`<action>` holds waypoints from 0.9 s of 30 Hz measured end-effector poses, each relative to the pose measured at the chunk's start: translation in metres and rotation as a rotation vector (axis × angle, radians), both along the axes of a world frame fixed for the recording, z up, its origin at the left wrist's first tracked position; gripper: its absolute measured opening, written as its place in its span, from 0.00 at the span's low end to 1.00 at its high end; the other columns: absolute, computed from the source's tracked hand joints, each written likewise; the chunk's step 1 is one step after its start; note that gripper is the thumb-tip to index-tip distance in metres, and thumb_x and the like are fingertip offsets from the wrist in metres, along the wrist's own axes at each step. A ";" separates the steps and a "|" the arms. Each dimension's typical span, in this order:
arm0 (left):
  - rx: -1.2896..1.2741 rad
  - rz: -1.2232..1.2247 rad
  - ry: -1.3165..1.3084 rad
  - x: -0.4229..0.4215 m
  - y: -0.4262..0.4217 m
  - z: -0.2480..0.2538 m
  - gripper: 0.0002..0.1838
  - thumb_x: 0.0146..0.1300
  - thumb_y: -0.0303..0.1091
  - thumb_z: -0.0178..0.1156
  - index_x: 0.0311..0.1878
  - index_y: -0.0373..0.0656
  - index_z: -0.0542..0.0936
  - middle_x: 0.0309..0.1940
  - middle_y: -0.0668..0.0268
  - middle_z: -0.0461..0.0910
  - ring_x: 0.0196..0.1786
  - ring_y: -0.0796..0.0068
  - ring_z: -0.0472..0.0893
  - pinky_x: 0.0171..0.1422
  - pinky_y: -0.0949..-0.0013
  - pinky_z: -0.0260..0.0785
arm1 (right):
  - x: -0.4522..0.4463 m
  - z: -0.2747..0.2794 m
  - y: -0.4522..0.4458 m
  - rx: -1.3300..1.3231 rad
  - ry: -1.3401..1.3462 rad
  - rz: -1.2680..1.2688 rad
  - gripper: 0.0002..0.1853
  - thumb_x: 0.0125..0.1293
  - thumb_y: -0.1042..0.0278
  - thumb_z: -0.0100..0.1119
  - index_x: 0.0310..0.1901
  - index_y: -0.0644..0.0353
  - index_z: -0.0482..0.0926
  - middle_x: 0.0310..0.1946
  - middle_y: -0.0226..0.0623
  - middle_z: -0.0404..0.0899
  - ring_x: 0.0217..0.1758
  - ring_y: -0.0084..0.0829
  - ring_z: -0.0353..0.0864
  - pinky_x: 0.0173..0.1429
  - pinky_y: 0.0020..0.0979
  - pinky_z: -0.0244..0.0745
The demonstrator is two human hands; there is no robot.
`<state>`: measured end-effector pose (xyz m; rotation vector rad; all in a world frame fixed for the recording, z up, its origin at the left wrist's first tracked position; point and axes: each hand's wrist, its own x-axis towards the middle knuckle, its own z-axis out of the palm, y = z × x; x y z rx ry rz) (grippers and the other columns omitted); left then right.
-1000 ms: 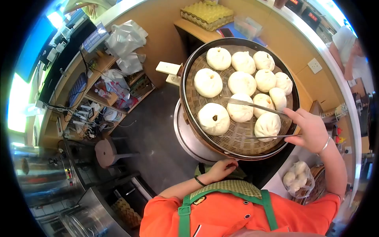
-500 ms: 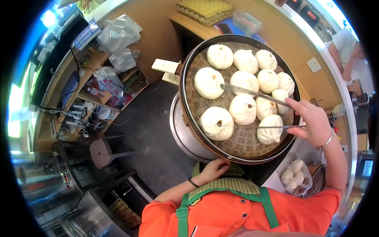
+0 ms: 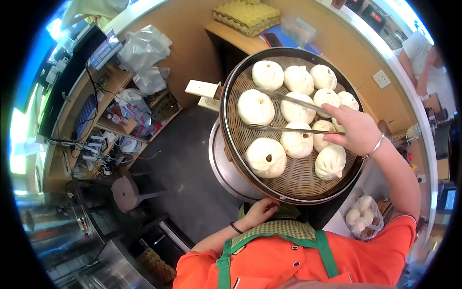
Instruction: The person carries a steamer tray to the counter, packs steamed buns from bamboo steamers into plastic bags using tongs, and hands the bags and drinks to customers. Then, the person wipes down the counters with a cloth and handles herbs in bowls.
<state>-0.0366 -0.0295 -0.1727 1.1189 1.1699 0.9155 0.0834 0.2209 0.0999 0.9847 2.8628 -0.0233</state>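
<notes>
My right hand [image 3: 357,129] is closed around metal tongs [image 3: 281,127], reaching over the steamer basket [image 3: 296,180] from the right. Spread apart, the tongs' arms pass above other buns, their tips at the upper and lower edges of a steamed bun [image 3: 255,107] on the left; I cannot tell if they touch it. Several more white buns sit on the woven base, among them a bun with a dark hole in its top [image 3: 265,158] and a pleated bun [image 3: 330,162]. Below the basket's near rim, my left hand [image 3: 260,213] rests by the checked apron, fingers curled, their tips partly hidden.
A white handle [image 3: 201,88] juts from the basket's left. Beneath is a round metal base [image 3: 222,166]. Bagged buns [image 3: 362,216] lie at lower right, a stool [image 3: 126,193] at left. Egg trays [image 3: 246,17] and a phone [image 3: 272,40] are behind. Another person [image 3: 417,62] is at far right.
My right hand has moved left and up with the tongs. The tongs' arms now lie either side of the left bun. My left hand has barely moved, and the view has shifted slightly.
</notes>
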 end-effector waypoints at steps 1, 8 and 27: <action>-0.020 0.001 -0.001 0.000 0.001 0.003 0.11 0.60 0.30 0.54 0.45 0.36 0.75 0.38 0.59 0.78 0.41 0.67 0.78 0.47 0.68 0.70 | -0.002 -0.004 0.001 0.010 0.022 0.029 0.29 0.51 0.53 0.62 0.55 0.52 0.67 0.32 0.38 0.73 0.35 0.39 0.76 0.36 0.35 0.71; -0.006 0.002 -0.018 0.001 0.001 0.000 0.12 0.60 0.30 0.54 0.45 0.37 0.75 0.39 0.58 0.77 0.42 0.66 0.78 0.48 0.68 0.70 | 0.005 -0.011 -0.019 0.315 0.041 0.165 0.31 0.47 0.55 0.64 0.54 0.53 0.68 0.27 0.30 0.68 0.27 0.27 0.72 0.28 0.28 0.67; 0.151 -0.127 0.034 0.035 0.022 0.006 0.10 0.60 0.30 0.54 0.44 0.38 0.75 0.39 0.58 0.78 0.40 0.67 0.79 0.46 0.68 0.70 | 0.080 -0.016 -0.002 -1.220 0.679 -0.403 0.21 0.65 0.55 0.50 0.56 0.56 0.69 0.23 0.22 0.67 0.19 0.10 0.61 0.21 0.15 0.57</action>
